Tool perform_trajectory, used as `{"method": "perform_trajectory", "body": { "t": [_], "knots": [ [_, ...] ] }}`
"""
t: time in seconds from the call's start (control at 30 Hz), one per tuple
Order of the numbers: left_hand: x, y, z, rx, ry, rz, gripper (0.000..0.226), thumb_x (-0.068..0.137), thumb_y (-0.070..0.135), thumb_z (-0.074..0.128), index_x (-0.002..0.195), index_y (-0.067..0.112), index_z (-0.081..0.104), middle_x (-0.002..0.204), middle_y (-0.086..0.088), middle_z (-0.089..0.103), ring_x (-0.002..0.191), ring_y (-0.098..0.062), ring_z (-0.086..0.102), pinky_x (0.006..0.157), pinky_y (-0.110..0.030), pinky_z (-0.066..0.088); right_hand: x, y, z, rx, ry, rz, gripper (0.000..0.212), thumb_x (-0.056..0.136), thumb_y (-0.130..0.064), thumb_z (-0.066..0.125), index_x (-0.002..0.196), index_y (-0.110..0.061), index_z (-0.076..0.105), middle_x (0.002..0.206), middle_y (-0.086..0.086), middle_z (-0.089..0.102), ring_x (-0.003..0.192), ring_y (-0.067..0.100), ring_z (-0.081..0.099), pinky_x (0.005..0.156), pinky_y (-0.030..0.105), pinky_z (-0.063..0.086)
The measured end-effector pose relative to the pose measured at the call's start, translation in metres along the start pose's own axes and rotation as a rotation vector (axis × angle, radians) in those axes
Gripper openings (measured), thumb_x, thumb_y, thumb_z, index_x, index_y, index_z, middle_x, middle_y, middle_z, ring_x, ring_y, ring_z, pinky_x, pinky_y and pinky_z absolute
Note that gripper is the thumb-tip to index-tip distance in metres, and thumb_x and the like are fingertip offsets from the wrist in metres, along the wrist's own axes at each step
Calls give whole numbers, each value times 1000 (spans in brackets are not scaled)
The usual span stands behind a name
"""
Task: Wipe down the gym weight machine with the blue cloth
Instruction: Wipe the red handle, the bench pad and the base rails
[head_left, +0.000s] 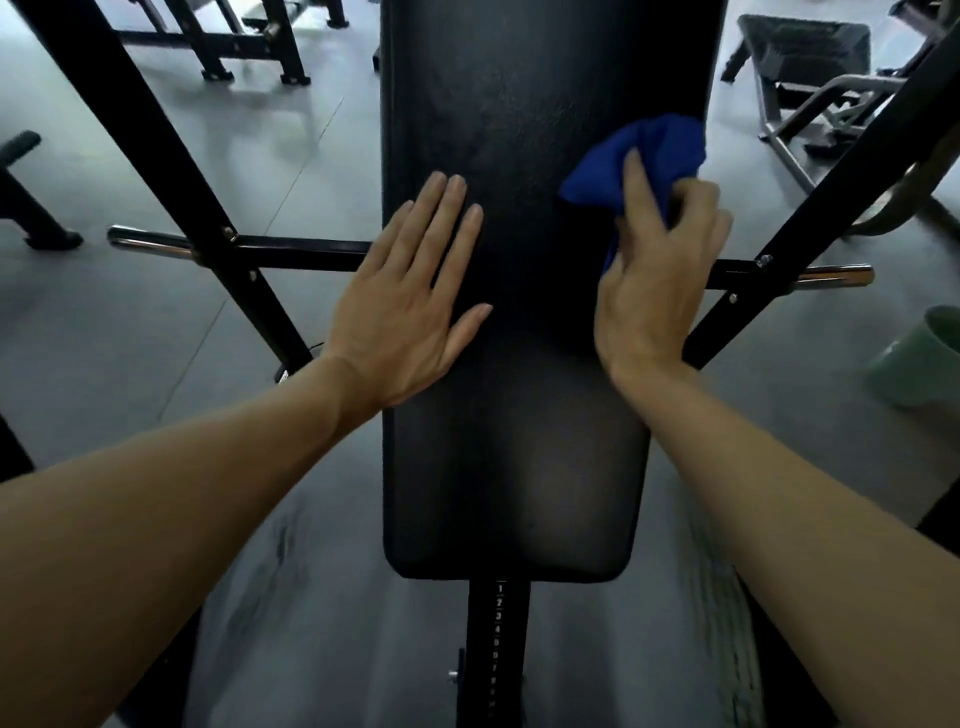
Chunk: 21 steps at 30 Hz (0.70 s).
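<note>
A: Head view: what could go wrong here?

B: The bunched blue cloth (655, 156) sits near the right edge of the long black padded bench (519, 364) of the weight machine; a sideways stroke could probably run it off the pad and snag the black steel frame bar (810, 208) just right of that hand.

A: And the hands?

B: The right hand (657, 291) grips the cloth, fingers curled, pressing it to the pad. The left hand (410, 301) lies flat beside it, fingers straight, bracing, holding nothing

Dim, cool light; pale sheen on far floor (270, 119). Motion blur near bottom edge. Wide-angle bending at edges.
</note>
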<state>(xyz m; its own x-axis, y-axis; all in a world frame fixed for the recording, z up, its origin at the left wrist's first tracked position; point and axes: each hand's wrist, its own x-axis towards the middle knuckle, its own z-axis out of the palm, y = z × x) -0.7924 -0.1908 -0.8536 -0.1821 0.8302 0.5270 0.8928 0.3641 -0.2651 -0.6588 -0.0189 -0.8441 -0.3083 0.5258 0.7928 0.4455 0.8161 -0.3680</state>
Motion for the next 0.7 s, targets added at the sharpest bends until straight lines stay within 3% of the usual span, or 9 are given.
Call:
{"method": "perform_trajectory", "body": {
  "t": [0.13, 0.2, 0.4, 0.47, 0.6, 0.63, 0.7],
  "knots": [
    [-51, 9, 4, -30, -74, 13, 77, 109, 51, 30, 158, -6, 13, 166, -27, 4, 156, -37, 1, 125, -49, 17, -106, 1, -26, -63, -271, -381, 60, 91, 8, 55, 146, -13, 50, 120, 20, 49, 99, 37, 47, 87, 43, 45],
    [-76, 12, 4, -23, -110, 28, 77, 109, 52, 30, 158, -5, 13, 166, -26, 3, 156, -35, 0, 125, -48, 19, -102, 4, -29, -61, -338, -506, 62, 88, 6, 54, 146, -15, 50, 120, 16, 45, 99, 36, 46, 81, 43, 49],
    [-109, 16, 5, 40, -181, 31, 78, 109, 53, 22, 158, -6, 6, 166, -26, -4, 156, -34, -5, 127, -46, 13, 18, -53, 24, -39, -50, -178, 63, 85, 11, 41, 141, -14, 56, 120, 24, 55, 101, 42, 52, 85, 36, 36],
    [-116, 16, 5, 32, -171, 27, 78, 109, 52, 26, 158, -6, 9, 167, -24, 0, 156, -33, -2, 128, -44, 10, -13, -61, 26, -33, -79, -286, 63, 85, 12, 44, 142, -14, 55, 121, 23, 55, 102, 39, 50, 87, 37, 38],
    [-140, 11, 5, -4, -186, 36, 76, 107, 49, 37, 158, -3, 19, 166, -22, 11, 156, -31, 8, 128, -40, 8, -100, -49, 5, -20, -359, -753, 50, 94, 1, 45, 141, -13, 55, 122, 18, 54, 100, 35, 47, 78, 45, 52],
    [-148, 11, 5, -7, -202, 42, 75, 107, 49, 38, 158, -2, 19, 166, -22, 10, 156, -30, 7, 128, -39, 7, -91, -50, 7, -21, -366, -777, 50, 94, -1, 46, 141, -16, 56, 120, 18, 56, 99, 35, 46, 76, 45, 52],
    [-157, 11, 4, 2, -227, 52, 75, 107, 49, 38, 159, -1, 16, 168, -21, 6, 157, -29, 4, 127, -38, 7, -48, -62, 22, -57, -277, -651, 57, 90, -1, 52, 142, -22, 54, 119, 19, 56, 100, 36, 46, 77, 44, 47]
  ]
}}
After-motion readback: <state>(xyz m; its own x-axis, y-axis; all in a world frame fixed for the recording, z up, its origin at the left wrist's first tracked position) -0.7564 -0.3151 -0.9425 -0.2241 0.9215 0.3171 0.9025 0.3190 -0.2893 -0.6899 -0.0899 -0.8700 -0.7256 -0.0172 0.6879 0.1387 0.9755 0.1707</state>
